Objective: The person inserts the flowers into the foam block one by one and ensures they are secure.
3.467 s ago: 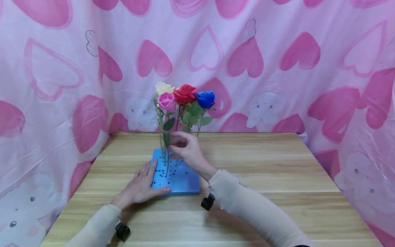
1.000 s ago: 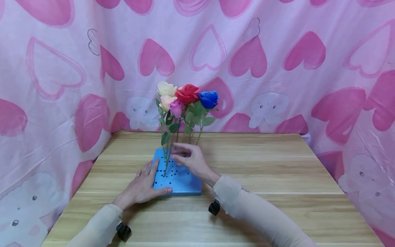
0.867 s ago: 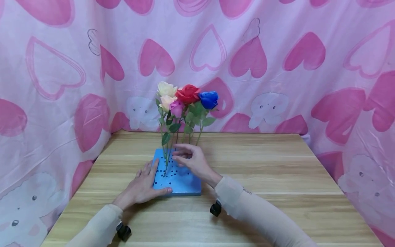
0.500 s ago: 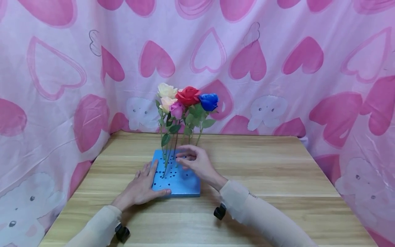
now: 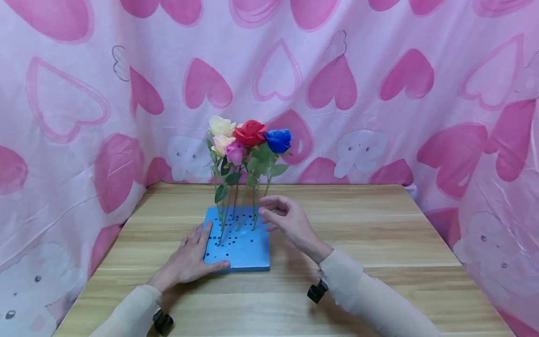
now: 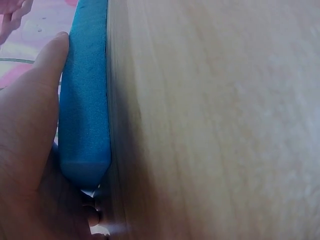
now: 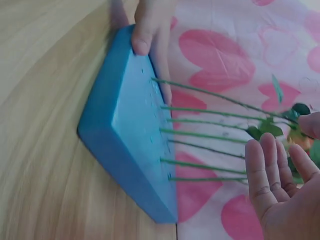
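In the head view, a blue foam block [image 5: 246,255] pierced with small holes lies on the table. Roses stand in it on green stems: a red rose [image 5: 250,133], a blue rose [image 5: 278,140], a purple-pink rose [image 5: 234,152], a cream rose [image 5: 221,126] and a pale peach rose [image 5: 222,144]. My left hand [image 5: 189,255] rests on the block's left side, forefinger and thumb stretched along its top. Just right of the stems is my right hand [image 5: 290,222], fingers loosely bent and holding nothing. In the right wrist view its fingers [image 7: 256,172] overlap the leaves.
The wooden table [image 5: 358,234] extends on both sides of the block. A pink heart-patterned curtain [image 5: 379,117] hangs close behind its far edge and along both sides. Each wrist carries a small black camera [image 5: 163,323].
My right hand has let go of the purple-pink rose and drawn back to the right of the stems. That rose now stands leaning in the block. The left hand has stayed on the block.
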`<state>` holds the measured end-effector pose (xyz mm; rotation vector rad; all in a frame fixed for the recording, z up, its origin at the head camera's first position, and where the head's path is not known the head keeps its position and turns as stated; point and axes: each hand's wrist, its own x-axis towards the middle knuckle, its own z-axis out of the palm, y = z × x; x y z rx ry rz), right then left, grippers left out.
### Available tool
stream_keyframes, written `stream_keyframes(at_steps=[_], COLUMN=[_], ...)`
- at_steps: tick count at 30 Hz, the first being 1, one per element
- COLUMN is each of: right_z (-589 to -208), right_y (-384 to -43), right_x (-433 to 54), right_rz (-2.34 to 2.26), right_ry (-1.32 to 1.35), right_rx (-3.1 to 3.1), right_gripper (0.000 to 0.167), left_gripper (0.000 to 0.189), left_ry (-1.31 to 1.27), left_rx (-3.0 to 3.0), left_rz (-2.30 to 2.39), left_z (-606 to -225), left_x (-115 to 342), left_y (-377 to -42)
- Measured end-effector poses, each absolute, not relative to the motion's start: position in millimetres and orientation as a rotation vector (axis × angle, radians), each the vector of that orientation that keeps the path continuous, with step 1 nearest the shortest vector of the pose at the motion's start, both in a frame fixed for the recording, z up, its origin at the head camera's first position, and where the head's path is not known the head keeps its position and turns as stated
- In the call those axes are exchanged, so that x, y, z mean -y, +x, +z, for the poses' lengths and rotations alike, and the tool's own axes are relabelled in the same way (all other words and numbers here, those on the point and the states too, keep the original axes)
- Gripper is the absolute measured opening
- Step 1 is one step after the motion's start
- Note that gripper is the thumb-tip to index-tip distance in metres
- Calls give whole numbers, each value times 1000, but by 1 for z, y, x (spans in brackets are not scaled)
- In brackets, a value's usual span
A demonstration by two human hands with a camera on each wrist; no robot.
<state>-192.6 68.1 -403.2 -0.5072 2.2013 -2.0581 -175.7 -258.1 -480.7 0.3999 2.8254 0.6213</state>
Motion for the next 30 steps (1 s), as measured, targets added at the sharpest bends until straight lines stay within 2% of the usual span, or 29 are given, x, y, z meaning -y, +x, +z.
stream_keyframes(at_steps=[15, 26, 30], right_z=[-398, -397, -396], right_y=[-192, -193, -192], right_x=[-97, -129, -145], right_rz=[-2140, -2116, -1991], right_ry=[-462, -390, -349], right_rx=[-2304, -2413, -2613], right_gripper=[30, 31, 33], left_gripper=[141, 149, 134], left_ry=[436, 335, 303], left_rx=[-2864, -3051, -3157], left_rz=[565, 462, 486], left_z=[-476, -462, -458], left_x=[270, 267, 260], left_y=[-178, -175, -164])
